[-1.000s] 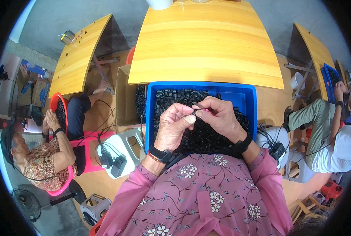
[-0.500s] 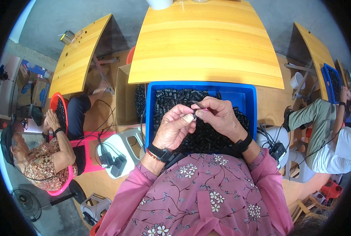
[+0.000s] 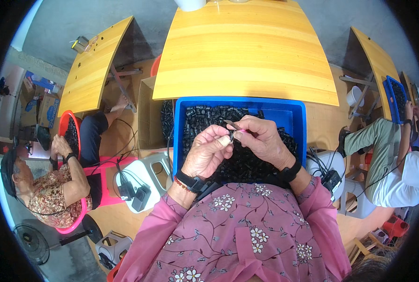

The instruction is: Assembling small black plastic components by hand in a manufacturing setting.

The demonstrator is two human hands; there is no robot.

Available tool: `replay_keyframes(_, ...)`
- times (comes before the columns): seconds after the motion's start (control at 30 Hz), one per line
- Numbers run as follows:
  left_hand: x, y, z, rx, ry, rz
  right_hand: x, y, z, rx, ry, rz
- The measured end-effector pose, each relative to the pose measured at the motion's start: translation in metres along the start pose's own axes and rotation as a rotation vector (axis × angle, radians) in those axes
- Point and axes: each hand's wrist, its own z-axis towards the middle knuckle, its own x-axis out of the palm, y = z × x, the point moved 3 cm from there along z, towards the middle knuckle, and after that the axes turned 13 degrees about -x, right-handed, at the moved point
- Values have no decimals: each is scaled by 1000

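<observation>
Over a blue plastic tray (image 3: 291,109) my two hands meet, fingertips close together. My left hand (image 3: 204,154) pinches a small black plastic part (image 3: 230,136) between thumb and fingers; most of it is covered. In my right hand (image 3: 265,143) is a small knife (image 3: 232,124) with a short metal blade and a bit of pink handle showing by the thumb. The blade points up and to the left, just above the left fingertips. Many loose black plastic parts (image 3: 247,164) fill the tray beneath both hands.
A yellow wooden table (image 3: 247,51) stands beyond the tray. An open cardboard box (image 3: 147,115) is at its left. Stools with cables and black boxes (image 3: 143,197) flank me. At left a person works over a red basin (image 3: 68,115); another sits at right by a blue tray (image 3: 394,98).
The knife in my right hand has tilted, its blade now angled more upward. My left hand stays nearly still. The person at left has lowered their hands toward the basin.
</observation>
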Motion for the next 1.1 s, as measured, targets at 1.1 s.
replay_keyframes(1.1,-130,-116,-61,825,-606,-325,-37,-43,2,160,55,-660)
